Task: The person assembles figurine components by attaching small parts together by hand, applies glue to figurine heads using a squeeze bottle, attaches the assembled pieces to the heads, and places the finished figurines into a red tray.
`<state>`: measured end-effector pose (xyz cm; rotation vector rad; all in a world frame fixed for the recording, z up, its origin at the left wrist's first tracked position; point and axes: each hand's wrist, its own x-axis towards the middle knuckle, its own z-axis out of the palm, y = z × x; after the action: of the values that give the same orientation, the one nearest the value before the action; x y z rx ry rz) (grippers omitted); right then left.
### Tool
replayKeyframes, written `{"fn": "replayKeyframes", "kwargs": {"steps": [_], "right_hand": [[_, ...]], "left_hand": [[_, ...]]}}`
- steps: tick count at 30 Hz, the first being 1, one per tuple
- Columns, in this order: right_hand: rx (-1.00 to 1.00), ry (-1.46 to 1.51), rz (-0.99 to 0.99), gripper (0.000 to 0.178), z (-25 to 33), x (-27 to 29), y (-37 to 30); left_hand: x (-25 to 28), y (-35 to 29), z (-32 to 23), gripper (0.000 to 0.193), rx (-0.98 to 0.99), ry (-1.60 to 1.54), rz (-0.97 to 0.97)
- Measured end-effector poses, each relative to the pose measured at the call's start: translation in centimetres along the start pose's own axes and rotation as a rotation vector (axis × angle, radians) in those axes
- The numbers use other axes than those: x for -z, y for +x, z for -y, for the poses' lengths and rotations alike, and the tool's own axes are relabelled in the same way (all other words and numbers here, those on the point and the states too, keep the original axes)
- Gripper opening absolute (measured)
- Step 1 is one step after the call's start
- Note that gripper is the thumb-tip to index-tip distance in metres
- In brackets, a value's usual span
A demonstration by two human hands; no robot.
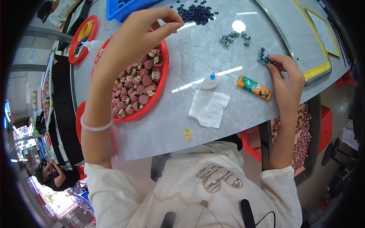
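Note:
My left hand [150,32] reaches over a red basin [164,76] filled with small pink and cream figure-like pieces [140,85]. Its thumb and index finger come together beside a pile of dark blue rings [195,14]; whatever they pinch is too small to make out. Over at the right, my right hand [287,74] has thumb and index finger closed at the edge of a cluster of small blue-green pieces [262,56]. Two more grey-green clusters [227,39] lie to its left. An orange and green tube [254,87] rests beside my right wrist.
A small white bottle with a blue tip [210,81] stands behind a white cloth [209,108]. A blue crate [125,9] sits at the far left, and a yellow-edged tray [304,34] at the right. Below the table's right edge is a bin of pink pieces [302,140].

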<state>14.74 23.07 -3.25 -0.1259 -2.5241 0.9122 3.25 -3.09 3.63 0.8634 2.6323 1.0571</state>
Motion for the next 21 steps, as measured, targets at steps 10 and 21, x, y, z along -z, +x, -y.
{"fn": "replayKeyframes", "kwargs": {"steps": [10, 21], "right_hand": [[-0.135, 0.103, -0.012, 0.017, 0.3, 0.5, 0.7], [0.133, -0.029, 0.115, 0.012, 1.9, -1.3, 4.1]], "left_hand": [[-4.8, 5.3, 3.5, 0.010, -0.335, 0.783, -0.144], [-5.5, 5.6, 1.4, 0.012, -0.221, 0.823, -0.133]]}}
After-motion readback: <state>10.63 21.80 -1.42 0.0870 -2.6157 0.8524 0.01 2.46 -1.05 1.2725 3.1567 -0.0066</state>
